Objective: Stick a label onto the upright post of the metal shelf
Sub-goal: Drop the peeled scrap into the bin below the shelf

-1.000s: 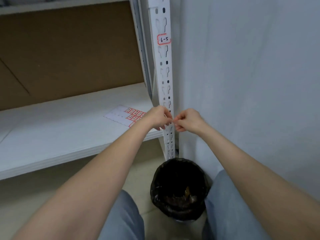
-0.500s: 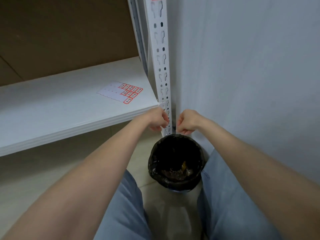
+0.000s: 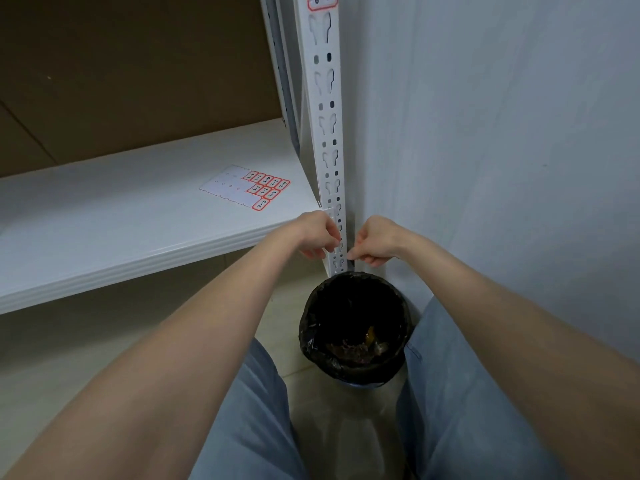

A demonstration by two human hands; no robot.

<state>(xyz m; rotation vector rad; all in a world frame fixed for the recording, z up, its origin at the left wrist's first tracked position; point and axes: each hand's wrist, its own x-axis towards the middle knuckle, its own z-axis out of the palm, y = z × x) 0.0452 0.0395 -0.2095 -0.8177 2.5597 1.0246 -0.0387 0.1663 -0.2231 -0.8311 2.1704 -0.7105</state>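
Note:
The white perforated upright post (image 3: 325, 98) of the metal shelf runs down the middle of the view. A red-bordered label marked "6-5" (image 3: 322, 1) is stuck on it at the top edge. My left hand (image 3: 317, 235) and my right hand (image 3: 372, 240) sit low on the post, one on each side, just below the shelf board's corner. Both have curled fingers, with fingertips pinching at the post's edges. The label they hold is hidden by the fingers. A sheet of red-bordered labels (image 3: 246, 188) lies on the white shelf board (image 3: 121, 220), partly peeled.
A round bin with a black liner (image 3: 356, 327) stands on the floor right under my hands, between my knees. A pale wall (image 3: 502, 150) closes the right side. Brown cardboard (image 3: 121, 64) backs the shelf.
Both hands have moved down the post from mid-height to its lower part and spread to either side of it. The view tilted downward, then rose slightly.

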